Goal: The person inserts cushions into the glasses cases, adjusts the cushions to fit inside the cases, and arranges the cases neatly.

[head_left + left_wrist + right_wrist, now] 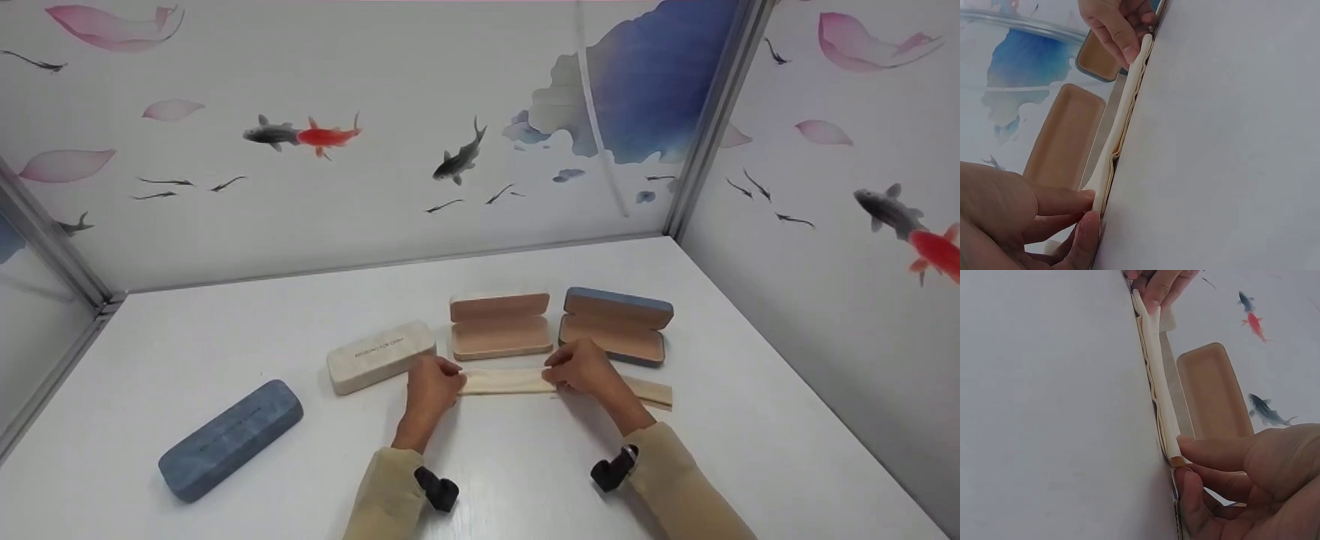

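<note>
A folded cream cloth (506, 382) lies as a long narrow strip on the table, its stacked layers showing along the near edge. My left hand (435, 385) pinches its left end between thumb and fingers; in the left wrist view the fingertips (1088, 201) are right at the fold. At the other end, my right hand (585, 369) pinches the cloth the same way, seen close in the right wrist view. Another beige folded strip (652, 392) sticks out past the right wrist. Just behind the hands stand an open cream glasses case (501, 337) and an open blue glasses case (622, 343).
A closed cream glasses case (379, 358) with lettering on its lid sits beside my left hand. Farther left lies a closed blue glasses case (231, 441), set at an angle. Printed wall panels (375, 210) border the white table (517, 480) at the back and sides.
</note>
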The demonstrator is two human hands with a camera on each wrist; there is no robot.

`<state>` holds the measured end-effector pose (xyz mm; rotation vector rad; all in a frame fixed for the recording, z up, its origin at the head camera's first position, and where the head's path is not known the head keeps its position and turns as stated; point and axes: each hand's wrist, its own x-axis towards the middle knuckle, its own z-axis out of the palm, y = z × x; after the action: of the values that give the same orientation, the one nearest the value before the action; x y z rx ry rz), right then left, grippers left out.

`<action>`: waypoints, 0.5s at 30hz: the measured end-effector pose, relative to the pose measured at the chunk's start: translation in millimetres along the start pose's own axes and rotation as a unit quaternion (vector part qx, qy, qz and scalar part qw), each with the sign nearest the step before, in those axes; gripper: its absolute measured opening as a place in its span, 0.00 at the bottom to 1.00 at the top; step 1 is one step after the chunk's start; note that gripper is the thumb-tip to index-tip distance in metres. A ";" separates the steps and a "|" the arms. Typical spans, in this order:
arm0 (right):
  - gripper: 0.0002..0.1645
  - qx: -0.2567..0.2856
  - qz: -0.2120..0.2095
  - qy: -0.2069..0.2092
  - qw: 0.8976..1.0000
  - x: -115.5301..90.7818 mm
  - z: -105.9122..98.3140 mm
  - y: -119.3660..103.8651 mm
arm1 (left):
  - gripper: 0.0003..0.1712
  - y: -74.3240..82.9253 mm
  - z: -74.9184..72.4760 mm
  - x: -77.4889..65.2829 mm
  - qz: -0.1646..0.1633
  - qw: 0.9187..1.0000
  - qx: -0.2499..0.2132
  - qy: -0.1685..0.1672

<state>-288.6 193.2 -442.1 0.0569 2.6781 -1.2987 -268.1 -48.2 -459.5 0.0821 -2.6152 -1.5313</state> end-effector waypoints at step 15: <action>0.09 0.039 -0.001 -0.016 0.999 -4.3 -4.7 -6.1 | 0.08 9.9 -12.3 -3.6 -0.069 0.992 -0.098 -0.050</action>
<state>-285.6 193.2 -433.7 0.0409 2.6010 -1.3914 -262.9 -53.7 -445.1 0.1767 -2.5652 -1.8765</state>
